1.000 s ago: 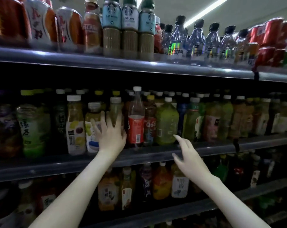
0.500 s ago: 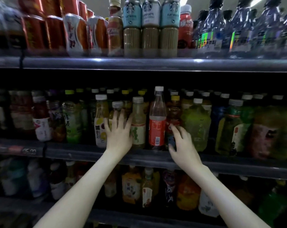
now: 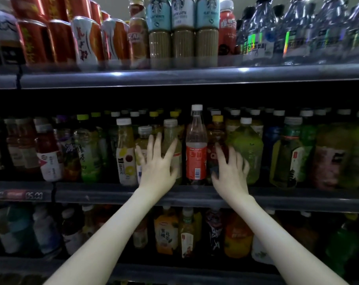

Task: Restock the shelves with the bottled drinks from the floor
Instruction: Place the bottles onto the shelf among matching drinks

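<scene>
The middle shelf (image 3: 104, 194) is packed with bottled drinks. My left hand (image 3: 157, 165) lies flat with its fingers spread against a pale green bottle (image 3: 170, 132) and a shorter yellow bottle (image 3: 144, 138) at the shelf front. To the right of that hand stands a tall clear bottle with a red label (image 3: 196, 155). Just right of it, my right hand (image 3: 232, 173) touches a dark brown bottle with a yellow cap (image 3: 216, 132) and a bright green bottle (image 3: 249, 147) with spread fingers. Motion blurs this hand. Neither hand holds a bottle.
The top shelf (image 3: 174, 77) carries red cans (image 3: 34, 38), coffee bottles (image 3: 183, 33) and clear water bottles (image 3: 260, 36). The bottom shelf (image 3: 174, 271) holds orange and yellow drinks (image 3: 166, 231). A price tag (image 3: 18, 195) sits on the middle shelf's left edge. The floor is out of view.
The view has shifted left and closer to the shelf. My right hand has risen from the shelf edge onto the brown and green bottles. My left hand has stayed on the pale bottles.
</scene>
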Available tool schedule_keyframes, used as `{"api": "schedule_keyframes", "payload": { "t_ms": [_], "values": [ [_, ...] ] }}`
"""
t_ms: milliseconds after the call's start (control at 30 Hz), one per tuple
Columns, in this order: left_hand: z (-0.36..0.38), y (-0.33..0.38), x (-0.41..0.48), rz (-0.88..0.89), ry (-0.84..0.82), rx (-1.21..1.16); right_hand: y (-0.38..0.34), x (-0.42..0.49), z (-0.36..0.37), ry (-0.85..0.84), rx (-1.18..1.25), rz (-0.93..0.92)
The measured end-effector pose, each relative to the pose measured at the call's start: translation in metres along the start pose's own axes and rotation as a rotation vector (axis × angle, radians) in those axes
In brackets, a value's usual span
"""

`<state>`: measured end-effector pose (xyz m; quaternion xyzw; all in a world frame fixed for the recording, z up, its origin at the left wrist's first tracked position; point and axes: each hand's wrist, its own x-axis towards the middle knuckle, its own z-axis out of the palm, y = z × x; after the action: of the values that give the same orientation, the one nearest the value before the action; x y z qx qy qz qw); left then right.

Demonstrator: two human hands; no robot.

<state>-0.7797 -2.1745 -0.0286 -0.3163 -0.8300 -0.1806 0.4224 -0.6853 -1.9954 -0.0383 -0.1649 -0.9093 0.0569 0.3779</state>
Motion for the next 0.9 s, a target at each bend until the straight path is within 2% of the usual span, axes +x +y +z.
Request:
{"api": "schedule_keyframes", "payload": {
  "t_ms": [133, 233, 300, 400, 567, 700, 900],
  "values": [
    [0.005, 0.042, 0.009, 0.145, 0.048, -0.1, 0.024, 0.009, -0.013, 0.153, -0.003, 0.123],
    [0.015, 0.077, 0.011, 0.233, 0.064, -0.165, 0.06, 0.011, -0.028, 0.188, -0.039, 0.254],
    [0.022, 0.102, 0.011, 0.262, 0.059, -0.203, 0.085, 0.01, -0.04, 0.182, -0.013, 0.335],
    [0.031, 0.137, 0.01, 0.303, 0.021, -0.24, 0.114, 0.011, -0.051, 0.155, 0.059, 0.363],
    [0.047, 0.177, 0.016, 0.359, -0.034, -0.184, 0.155, 0.021, -0.056, 0.004, 0.45, 0.514],
    [0.063, 0.209, 0.02, 0.333, -0.066, -0.161, 0.17, 0.017, -0.055, 0.059, 0.453, 0.456],
    [0.08, 0.265, 0.011, 0.191, -0.179, -0.377, 0.192, -0.009, -0.062, 0.182, 0.725, 0.348]
  ]
}}
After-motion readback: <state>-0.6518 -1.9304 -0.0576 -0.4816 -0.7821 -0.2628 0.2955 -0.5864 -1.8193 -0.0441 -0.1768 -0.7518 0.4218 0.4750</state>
